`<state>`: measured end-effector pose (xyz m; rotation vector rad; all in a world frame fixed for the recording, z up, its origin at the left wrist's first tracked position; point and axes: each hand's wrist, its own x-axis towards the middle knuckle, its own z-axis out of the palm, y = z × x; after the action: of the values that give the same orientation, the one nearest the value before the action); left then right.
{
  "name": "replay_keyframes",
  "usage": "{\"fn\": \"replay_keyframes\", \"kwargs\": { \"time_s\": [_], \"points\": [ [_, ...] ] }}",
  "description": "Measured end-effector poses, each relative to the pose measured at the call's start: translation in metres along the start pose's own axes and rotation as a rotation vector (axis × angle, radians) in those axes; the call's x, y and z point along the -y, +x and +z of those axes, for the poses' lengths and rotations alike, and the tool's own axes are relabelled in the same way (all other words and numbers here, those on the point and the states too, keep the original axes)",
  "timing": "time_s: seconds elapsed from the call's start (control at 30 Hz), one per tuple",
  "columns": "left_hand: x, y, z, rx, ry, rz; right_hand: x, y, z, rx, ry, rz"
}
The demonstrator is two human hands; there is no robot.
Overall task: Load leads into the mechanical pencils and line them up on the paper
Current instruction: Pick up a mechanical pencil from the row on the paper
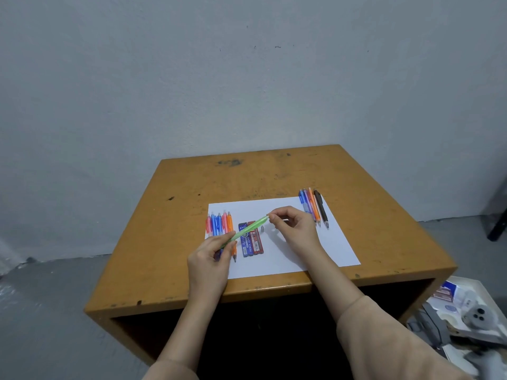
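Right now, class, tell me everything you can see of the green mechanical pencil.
The green mechanical pencil looks like translucent light-green plastic, slim and straight. It is held in the air, slanting above the paper and the lead cases. The left hand grips its lower end; the right hand pinches its upper end. Its tip is hidden.

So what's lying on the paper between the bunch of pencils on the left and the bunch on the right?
In the head view, two lead cases, blue and red, lie side by side, with a small grey cap beside them. The green pencil is held above them.
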<state>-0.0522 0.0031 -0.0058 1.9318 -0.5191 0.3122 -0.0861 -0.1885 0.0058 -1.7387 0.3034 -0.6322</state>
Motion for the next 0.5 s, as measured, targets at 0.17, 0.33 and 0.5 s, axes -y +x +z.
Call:
{"fn": "replay_keyframes", "kwargs": {
  "time_s": [0.17,0.33,0.5],
  "points": [
    [-0.0013,-0.0001,0.0006,-0.014,0.014,-0.017,0.0008,0.0004,-0.0005,-0.039,0.0,0.012],
    [-0.0052,0.0013,-0.0011,-0.059,-0.022,-0.115,0.0012,0.0035,-0.0026,-0.082,0.012,0.056],
    [-0.0072,0.0011,-0.0013,-0.058,-0.039,-0.153,-0.0033,0.0054,0.0006,-0.032,-0.227,0.095]
  ]
}}
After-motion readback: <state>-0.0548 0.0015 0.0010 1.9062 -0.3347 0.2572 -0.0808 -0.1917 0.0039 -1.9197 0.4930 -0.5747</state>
